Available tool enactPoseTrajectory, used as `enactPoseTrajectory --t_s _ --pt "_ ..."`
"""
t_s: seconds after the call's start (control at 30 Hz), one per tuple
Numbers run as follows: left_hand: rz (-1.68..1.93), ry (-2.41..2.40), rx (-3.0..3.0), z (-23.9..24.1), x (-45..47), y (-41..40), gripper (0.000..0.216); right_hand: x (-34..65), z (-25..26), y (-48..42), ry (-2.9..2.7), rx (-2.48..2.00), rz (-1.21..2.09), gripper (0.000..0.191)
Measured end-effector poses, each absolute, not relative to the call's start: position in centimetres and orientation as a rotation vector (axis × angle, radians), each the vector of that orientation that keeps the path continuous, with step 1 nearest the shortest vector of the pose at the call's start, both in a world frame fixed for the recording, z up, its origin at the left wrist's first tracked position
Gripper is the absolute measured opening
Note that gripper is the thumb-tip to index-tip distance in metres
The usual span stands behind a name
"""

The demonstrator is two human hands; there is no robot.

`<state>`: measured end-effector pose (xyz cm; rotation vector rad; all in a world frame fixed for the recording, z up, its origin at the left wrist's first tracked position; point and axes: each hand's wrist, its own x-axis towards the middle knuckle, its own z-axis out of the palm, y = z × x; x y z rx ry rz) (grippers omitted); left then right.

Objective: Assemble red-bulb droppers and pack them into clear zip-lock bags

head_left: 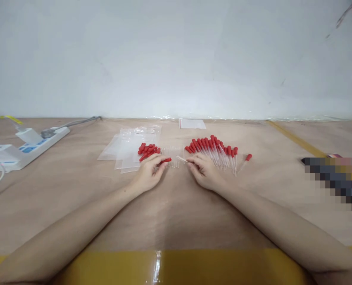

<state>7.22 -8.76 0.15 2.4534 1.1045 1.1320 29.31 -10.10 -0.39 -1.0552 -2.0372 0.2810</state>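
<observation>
My left hand is closed in a pinch round a red rubber bulb. My right hand pinches a clear glass tube whose tip points at that bulb. Just beyond the left hand lies a small heap of loose red bulbs. Loose clear tubes lie between the hands. Past the right hand is a row of several finished droppers with red bulbs. One dropper lies apart at the right.
Clear plastic bags are spread on the wooden table behind the bulbs, and another bag lies by the wall. A white power strip with plugs sits at the left. Yellow tape marks the near edge.
</observation>
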Motion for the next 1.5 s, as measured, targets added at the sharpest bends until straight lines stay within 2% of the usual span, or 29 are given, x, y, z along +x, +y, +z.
enactPoseTrajectory --t_s 0.37,0.8,1.0,1.2,1.5 --pt "1.159 1.079 2.485 0.0 7.7 -8.6 0.017 28.8 -0.4 -10.2 -2.059 -1.039 0.245 0.018" --pt "1.219 0.895 2.450 0.5 7.6 -9.1 0.016 29.1 -0.1 -10.5 -2.218 -1.006 0.282 0.022" --pt "1.074 0.871 2.490 0.6 7.4 -9.6 0.017 29.6 0.4 -10.3 -2.383 -0.950 0.094 0.028" --pt "1.095 0.938 2.539 0.3 7.7 -9.6 0.016 29.0 1.0 -11.0 -2.405 -1.033 -0.198 0.033" --pt "1.091 0.924 2.584 0.2 7.9 -10.1 0.014 28.0 1.1 -11.2 -2.461 -1.049 -0.031 0.031"
